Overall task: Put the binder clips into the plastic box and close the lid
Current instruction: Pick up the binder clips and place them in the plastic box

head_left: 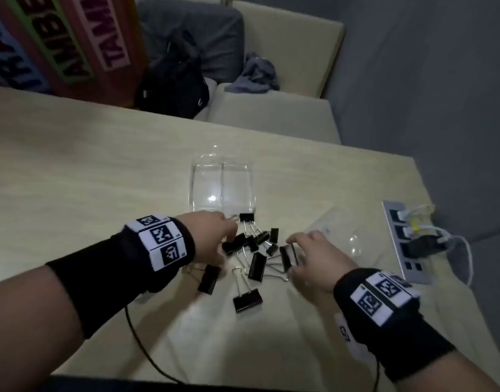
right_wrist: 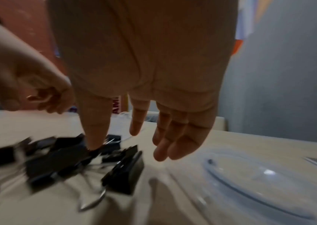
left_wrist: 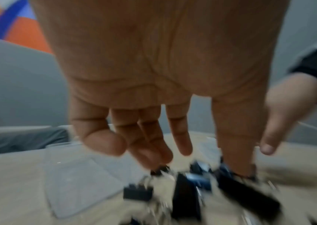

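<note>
My two hands reach down over a pale wooden surface toward a scattered pile of black binder clips with silver wire handles, which lies between them. My left hand hovers at the left edge of the pile with its fingers loosely spread and pointing down, the tips touching or nearly touching the clips; it grips nothing that I can make out, though the picture is blurred there. My right hand sits at the right edge of the pile, fingers relaxed and apart, the thumb tip down on a clip and the other fingers lifted clear, holding nothing.

Just beyond my left hand's fingertips stands the clear plastic box, open on top, with one clip lying against its near edge outside it. The clear lid lies flat on the surface just beyond and right of my right hand. Farther right, near the surface's edge, is a power strip with white cables plugged in. Both wrists wear black bands with square printed markers.
</note>
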`<state>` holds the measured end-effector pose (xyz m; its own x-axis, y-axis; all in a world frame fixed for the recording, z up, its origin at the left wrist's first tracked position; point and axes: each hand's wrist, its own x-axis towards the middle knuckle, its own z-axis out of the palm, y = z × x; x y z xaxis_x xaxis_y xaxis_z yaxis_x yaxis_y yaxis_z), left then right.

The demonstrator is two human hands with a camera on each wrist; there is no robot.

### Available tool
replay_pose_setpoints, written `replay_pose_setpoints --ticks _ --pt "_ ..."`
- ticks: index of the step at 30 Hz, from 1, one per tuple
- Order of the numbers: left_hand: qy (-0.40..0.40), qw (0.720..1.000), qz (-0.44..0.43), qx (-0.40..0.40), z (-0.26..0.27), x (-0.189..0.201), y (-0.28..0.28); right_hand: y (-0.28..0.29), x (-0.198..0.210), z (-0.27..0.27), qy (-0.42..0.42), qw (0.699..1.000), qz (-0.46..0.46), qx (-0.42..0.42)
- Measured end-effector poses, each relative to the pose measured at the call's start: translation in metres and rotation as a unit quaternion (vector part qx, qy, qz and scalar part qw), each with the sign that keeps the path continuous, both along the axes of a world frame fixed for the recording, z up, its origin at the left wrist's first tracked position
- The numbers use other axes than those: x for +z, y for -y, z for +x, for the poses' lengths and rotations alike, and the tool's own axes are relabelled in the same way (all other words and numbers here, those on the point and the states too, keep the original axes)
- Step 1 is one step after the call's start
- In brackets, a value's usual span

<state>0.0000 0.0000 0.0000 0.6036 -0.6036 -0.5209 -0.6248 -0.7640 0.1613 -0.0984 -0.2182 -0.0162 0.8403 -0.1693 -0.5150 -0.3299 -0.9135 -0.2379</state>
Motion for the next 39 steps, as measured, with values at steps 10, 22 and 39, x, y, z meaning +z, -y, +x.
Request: replay_pose_setpoints --ticks 10,22,39 --pt "0.073 0.992 0.075 -0.073 -0.030 -0.050 -0.016 -0.044 -0.043 -0.007 0.056 0.995 -0.067 -0.051" --pt "0.106 0.991 0.017 -0.078 -0.032 -0.038 -0.026 -0.081 -0.040 -0.011 0.058 0.989 -0.064 -0.116" --pt "0.175 0.965 -0.142 0.133 0.030 -0.024 -0.013 -0.059 -0.039 -0.007 0.054 0.988 -0.076 -0.123"
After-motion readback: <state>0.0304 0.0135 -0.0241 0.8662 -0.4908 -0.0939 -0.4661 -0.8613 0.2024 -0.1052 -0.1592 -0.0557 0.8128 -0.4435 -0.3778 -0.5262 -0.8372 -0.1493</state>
